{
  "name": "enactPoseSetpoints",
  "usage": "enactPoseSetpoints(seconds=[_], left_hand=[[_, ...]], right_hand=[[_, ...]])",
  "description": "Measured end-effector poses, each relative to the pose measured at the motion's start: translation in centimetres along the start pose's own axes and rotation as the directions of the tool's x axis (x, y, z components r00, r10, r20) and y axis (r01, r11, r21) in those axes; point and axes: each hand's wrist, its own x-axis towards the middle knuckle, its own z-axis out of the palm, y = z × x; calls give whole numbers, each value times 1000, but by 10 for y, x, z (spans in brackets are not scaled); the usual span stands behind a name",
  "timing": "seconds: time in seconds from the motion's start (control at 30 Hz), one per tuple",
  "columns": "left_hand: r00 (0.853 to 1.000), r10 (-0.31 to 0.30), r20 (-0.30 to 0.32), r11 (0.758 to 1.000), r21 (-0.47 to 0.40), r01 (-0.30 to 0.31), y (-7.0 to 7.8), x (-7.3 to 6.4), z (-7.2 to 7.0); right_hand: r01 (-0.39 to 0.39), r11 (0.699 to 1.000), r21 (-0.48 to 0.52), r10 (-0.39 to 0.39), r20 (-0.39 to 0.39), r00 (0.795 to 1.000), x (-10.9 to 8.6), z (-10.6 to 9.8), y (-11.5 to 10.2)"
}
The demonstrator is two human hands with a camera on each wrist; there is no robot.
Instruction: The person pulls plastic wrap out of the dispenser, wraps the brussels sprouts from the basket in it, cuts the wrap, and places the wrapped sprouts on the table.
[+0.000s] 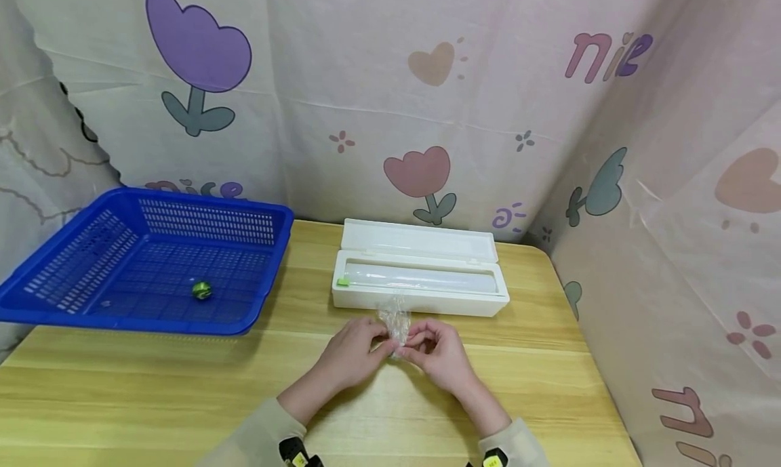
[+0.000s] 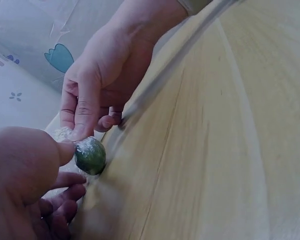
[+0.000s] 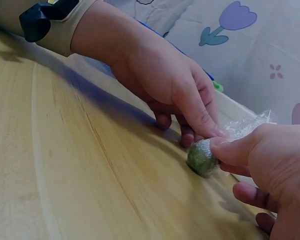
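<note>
A small round green ball (image 2: pixel 91 157) has clear plastic wrap over it. The loose wrap (image 1: pixel 395 316) gathers into a twisted bunch that points away from me. My left hand (image 1: pixel 350 352) pinches the gathered wrap between thumb and fingers, right beside the ball. From the other side my right hand (image 1: pixel 442 355) pinches the same bunch, and the two thumb tips nearly meet. In the right wrist view the wrapped ball (image 3: pixel 203 158) shows just under the thumbs, close above the tabletop. From the head view the hands mostly hide it.
Just beyond the hands stands a white wrap dispenser box (image 1: pixel 421 306), lid up, with a roll of film (image 1: pixel 421 278) inside and a green slider (image 1: pixel 343 282). A blue basket (image 1: pixel 268 277) at the left holds a green ball (image 1: pixel 202 290). Printed curtains border the wooden table (image 1: pixel 152 399).
</note>
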Motion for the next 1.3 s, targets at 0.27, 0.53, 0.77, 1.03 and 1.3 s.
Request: enactPoseSetpoints(seconds=[0.27,0.53,0.77,1.03,1.3], left_hand=[[998,57,13,976,-210,-53,-5,1,2],[992,111,-55,935,-333,-123,-7,-2,8],[990,95,-103,939,-320,-123,-7,-3,7],[991,70,-110,940,-325,-102,-4,-2,4],[990,75,-116,951,-290,-106,-6,-2,3]], right_hand=[[-5,1000,-25,5,-4,1000,-3,2,4],[66,994,-83,-64,32,997,-3,3,5],[190,982,-4,-190,0,982,-3,5,9],[286,958,14,-285,-52,957,-3,10,17],[281,960,-12,-282,-63,957,-2,11,18]])
